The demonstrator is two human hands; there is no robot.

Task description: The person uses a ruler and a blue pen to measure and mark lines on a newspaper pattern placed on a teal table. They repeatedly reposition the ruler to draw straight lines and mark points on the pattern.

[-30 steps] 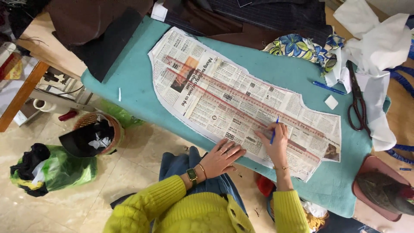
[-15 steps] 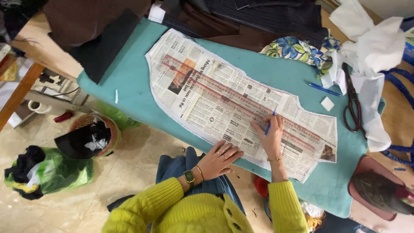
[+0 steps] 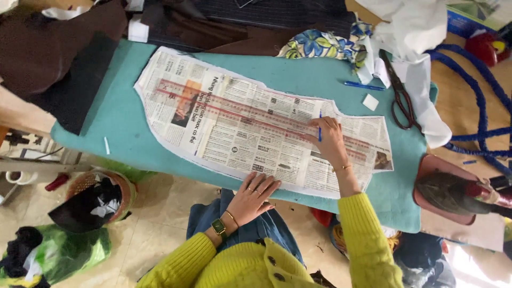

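Right hand (image 3: 329, 140) pinches a blue pen (image 3: 320, 128) on the ruler (image 3: 256, 114), whose long axis runs ten-to-four; left hand (image 3: 256, 194) lies flat, open, on the newspaper pattern (image 3: 234, 144) at seven o'clock.

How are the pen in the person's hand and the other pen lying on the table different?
The held pen stands nearly upright in the right hand, tip on the newspaper pattern; the spare pen lies flat and untouched on the teal table cover. The held pen is mostly hidden by fingers, while the spare pen shows its full length. Both are blue.
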